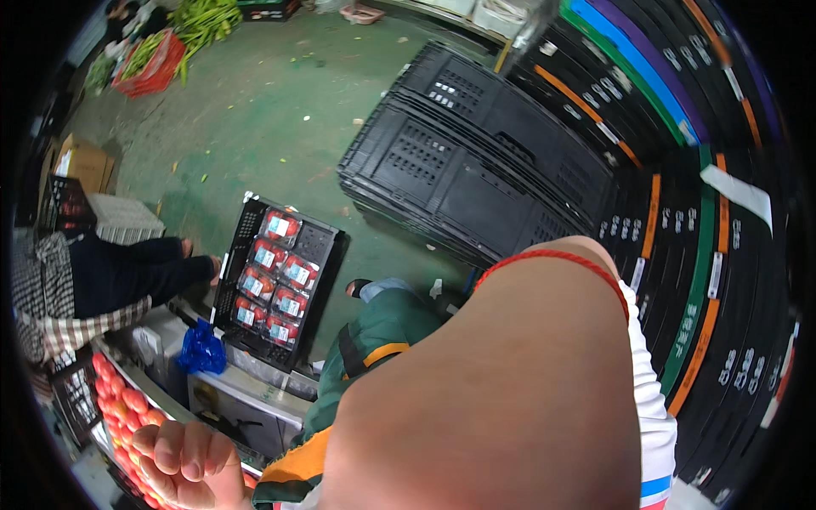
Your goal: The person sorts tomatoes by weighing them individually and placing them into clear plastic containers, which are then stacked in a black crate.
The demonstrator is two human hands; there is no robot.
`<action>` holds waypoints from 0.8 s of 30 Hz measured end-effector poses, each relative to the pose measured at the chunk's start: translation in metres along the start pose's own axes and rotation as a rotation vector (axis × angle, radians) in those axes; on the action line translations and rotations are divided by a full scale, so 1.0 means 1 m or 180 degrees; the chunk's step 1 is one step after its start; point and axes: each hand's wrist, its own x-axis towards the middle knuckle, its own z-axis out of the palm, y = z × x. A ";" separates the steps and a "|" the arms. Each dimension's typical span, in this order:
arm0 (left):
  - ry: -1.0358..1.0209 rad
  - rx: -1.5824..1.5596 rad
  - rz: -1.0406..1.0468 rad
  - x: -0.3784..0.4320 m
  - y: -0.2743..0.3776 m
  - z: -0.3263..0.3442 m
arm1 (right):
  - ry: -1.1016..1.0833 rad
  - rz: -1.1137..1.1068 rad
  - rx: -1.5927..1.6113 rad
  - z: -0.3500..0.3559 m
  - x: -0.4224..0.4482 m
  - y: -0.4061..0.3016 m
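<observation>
My left hand is at the lower left, palm towards me, with its fingers loosely curled and nothing seen in it. It is in front of a bin of loose tomatoes, and I cannot tell whether it touches them. My bent right arm, with a red cord round it, fills the lower middle close to the camera; its hand is out of view. Beyond my green apron, a black crate holds several clear packs of tomatoes with labels, one corner slot bare. A blue plastic bag lies beside the crate.
Folded black crates are stacked on the green floor. More black crates rise high on the right. A person is at the left. A red basket of green vegetables and a cardboard box stand farther off.
</observation>
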 end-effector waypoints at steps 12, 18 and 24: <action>-0.0147 -0.0084 -0.0228 0.020 -0.020 -0.012 | 0.0533 0.0111 -0.0029 0.023 -0.032 0.007; 0.0227 0.0014 -0.0198 0.016 -0.005 -0.012 | 0.0423 0.0119 0.0013 0.021 -0.019 0.012; -0.0112 0.0039 -0.0210 0.017 -0.005 -0.004 | 0.0388 0.0077 0.0087 0.022 -0.002 -0.001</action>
